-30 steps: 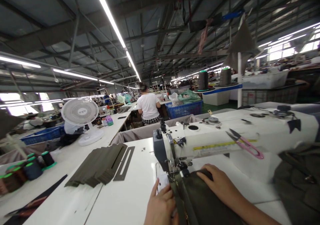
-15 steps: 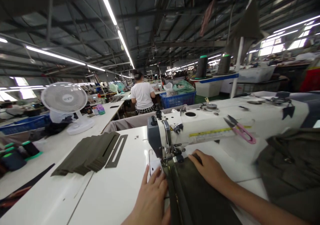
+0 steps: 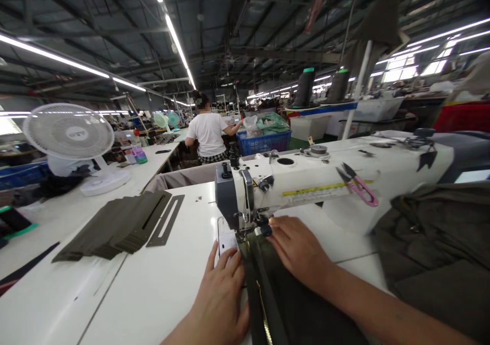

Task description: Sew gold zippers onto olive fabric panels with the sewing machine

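Note:
Dark olive fabric [image 3: 306,304] with a gold-toothed zipper [image 3: 264,309] runs under the needle end of a white sewing machine [image 3: 302,181]. My left hand [image 3: 222,289] lies with fingers spread on the white plate and the fabric's left edge, just in front of the needle area. My right hand [image 3: 298,248] is over the fabric on the other side, its fingers bent and drawn together right beside the presser foot. What its fingertips hold, if anything, is hidden.
Pink-handled thread snips [image 3: 360,184] rest against the machine arm. To the left lie a stack of olive pieces [image 3: 111,225] and a slotted template [image 3: 166,221]. A white fan [image 3: 71,133] stands beyond. More olive fabric [image 3: 436,258] is heaped at right. A person [image 3: 207,133] works ahead.
My right hand has moved off the fabric's right side up to the presser foot, its fingers drawing together. My left hand stays by the needle plate. The view has shifted slightly.

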Demonstrator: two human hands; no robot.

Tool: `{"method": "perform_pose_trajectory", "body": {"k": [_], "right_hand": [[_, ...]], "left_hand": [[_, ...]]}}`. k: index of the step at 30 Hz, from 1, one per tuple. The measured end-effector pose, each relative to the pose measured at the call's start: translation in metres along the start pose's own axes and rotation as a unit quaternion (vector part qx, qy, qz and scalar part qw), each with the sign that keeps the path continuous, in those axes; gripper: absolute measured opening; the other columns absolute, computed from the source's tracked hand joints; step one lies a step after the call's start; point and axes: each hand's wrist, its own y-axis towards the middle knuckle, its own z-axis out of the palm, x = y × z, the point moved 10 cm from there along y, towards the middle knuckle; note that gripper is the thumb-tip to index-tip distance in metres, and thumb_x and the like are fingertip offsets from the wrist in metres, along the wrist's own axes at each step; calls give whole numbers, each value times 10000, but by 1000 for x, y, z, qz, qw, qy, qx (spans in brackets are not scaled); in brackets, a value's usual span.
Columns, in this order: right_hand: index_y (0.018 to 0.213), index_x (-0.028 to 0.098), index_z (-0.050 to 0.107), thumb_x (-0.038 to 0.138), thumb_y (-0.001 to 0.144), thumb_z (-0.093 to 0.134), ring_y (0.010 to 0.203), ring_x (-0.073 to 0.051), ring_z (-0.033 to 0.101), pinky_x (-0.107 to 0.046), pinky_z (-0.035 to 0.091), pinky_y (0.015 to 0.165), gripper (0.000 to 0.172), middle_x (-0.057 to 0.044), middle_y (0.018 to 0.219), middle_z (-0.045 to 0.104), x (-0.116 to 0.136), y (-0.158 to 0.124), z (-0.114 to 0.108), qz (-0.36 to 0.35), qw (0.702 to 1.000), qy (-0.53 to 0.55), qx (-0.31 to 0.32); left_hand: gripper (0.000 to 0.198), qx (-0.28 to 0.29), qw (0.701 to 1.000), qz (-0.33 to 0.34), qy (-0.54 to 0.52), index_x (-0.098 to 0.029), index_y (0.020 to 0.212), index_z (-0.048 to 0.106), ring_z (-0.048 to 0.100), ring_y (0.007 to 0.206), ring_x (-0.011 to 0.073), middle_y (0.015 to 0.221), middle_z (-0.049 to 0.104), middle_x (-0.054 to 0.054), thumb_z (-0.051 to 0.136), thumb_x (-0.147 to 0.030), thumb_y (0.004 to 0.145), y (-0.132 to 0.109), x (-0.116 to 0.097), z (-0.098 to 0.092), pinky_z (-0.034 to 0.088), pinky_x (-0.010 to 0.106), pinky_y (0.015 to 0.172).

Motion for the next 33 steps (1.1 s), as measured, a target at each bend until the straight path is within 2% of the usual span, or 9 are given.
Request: {"method": "perform_pose_trajectory", "body": {"k": [1,3,6,8,13,19,27,33], "right_hand": [[1002,114,605,146,851,426,956,-232,556,-369,419,858,237,-124,1031,623,16,-3,0,-32,998,45,-12],[1104,77,570,128,839,407,1031,-219,540,-356,421,918,315,-131,1112,602,35,-9,8,-52,993,106,-6],[1157,31,542,79,806,378,1106,-225,509,-362,421,954,390,-144,1196,558,45,-15,22,-56,990,130,16],[1159,26,542,71,800,368,1105,-227,516,-372,429,952,402,-148,1205,551,45,-16,25,-57,990,128,17],[1141,18,560,63,800,364,1093,-240,530,-385,440,948,396,-169,1186,559,44,-15,25,-55,993,105,20],[1149,4,553,92,820,375,1122,-252,504,-381,420,968,384,-179,1199,547,45,-14,28,-60,993,96,41],[1119,-4,569,93,827,362,1108,-250,516,-376,426,962,370,-188,1165,568,44,-15,27,-67,992,98,32],[1144,7,542,91,815,368,1124,-244,500,-396,409,973,382,-186,1181,557,38,-10,34,-54,990,114,64]], "left_hand": [[420,-12,1000,8,-2,-195,1119,536,432,1175,274,1183,557,70,516,-222,700,-1,0,-1,140,578,1066],[425,-52,998,19,0,-173,1110,529,472,1139,268,1152,573,88,528,-203,687,-4,3,-3,210,570,1052],[351,-142,989,20,17,-133,1085,520,531,1077,254,1107,590,126,491,-165,737,-8,13,-8,374,520,984],[352,-175,983,37,34,-122,1123,499,550,1062,241,1120,590,136,439,-126,776,-9,16,-6,443,481,934],[364,-142,983,103,58,-149,1088,551,576,1037,231,1125,605,119,391,-49,776,0,12,8,475,440,910],[338,-136,980,139,34,-130,1050,567,543,1082,244,1109,606,125,391,-42,776,4,6,6,445,453,942],[307,-112,985,127,19,-132,1033,564,542,1078,219,1121,593,120,390,-51,792,7,6,7,406,444,983],[306,-70,993,95,23,-117,1067,560,528,1091,233,1106,593,130,400,-59,812,12,15,14,419,438,971]]}}
